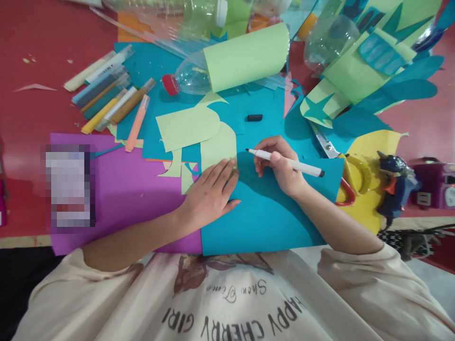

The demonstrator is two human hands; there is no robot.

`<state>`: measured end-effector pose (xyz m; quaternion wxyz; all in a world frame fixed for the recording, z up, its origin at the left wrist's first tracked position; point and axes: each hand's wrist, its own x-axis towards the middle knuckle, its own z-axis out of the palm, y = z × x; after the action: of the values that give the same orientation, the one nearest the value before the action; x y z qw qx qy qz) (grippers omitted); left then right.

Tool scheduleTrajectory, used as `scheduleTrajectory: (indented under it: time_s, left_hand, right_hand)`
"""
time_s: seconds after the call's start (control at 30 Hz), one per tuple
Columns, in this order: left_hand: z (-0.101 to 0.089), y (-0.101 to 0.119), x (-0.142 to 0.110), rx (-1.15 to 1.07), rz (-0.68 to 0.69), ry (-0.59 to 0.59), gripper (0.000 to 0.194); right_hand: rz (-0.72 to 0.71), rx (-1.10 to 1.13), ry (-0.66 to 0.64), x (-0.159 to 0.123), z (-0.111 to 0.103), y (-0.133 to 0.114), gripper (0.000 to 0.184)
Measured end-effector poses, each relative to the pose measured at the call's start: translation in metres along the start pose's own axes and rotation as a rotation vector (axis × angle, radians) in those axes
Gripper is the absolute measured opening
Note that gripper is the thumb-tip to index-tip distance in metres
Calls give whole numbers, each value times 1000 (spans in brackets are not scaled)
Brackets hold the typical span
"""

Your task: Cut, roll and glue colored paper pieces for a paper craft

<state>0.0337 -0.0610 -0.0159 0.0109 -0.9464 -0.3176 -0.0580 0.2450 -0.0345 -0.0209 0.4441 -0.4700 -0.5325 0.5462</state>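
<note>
My left hand [213, 189] lies flat with fingers spread over the lower end of a light green paper cutout [220, 142], pressing it to a blue sheet [263, 213]. In my right hand [279, 163] is a white marker [298, 166], its uncapped black tip pointing left, just right of the cutout and apart from it. The black marker cap [255, 117] lies on the blue sheet above. A second rounded green piece [188, 125] overlaps the cutout at its upper left.
A plastic bottle with a red cap [168, 85], wrapped in green paper, lies beyond. Several markers [113, 102] are at the left, above a purple sheet [142, 208] with a blurred rectangular object [69, 189]. Scissors [325, 142] and a blue glue gun [394, 184] lie right.
</note>
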Motion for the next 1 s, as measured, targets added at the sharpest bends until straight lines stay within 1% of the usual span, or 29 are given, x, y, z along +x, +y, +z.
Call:
scheduleTrajectory:
  time_s: [0.2,0.33,0.47,0.57,0.77,0.9,1.0]
  left_hand:
    - [2,0,0,-58,2,-25,56]
    - [1,-1,0,-67,12,-41,56]
    - [0,-1,-1,-89,8,-62,57]
    - [0,0,-1,-122,7,-62,57]
    - [-1,1,-1,-86,16,-50,57]
    - [-1,1,0,-37,27,-26,56]
    - [-2,1,0,-5,30,-32,56]
  right_hand:
    - [41,-94,-35,5,-2,1,33]
    - [58,-198,-12,5,-7,-1,24]
    - [52,-226,-10,6,-9,-3,16]
    - [51,-259,-19,7,-8,-3,16]
    - [50,-307,-53,7,-9,-2,24]
    - [31,-327,-52,8,-10,-2,23]
    - [39,-322,-46,8,-9,-3,21]
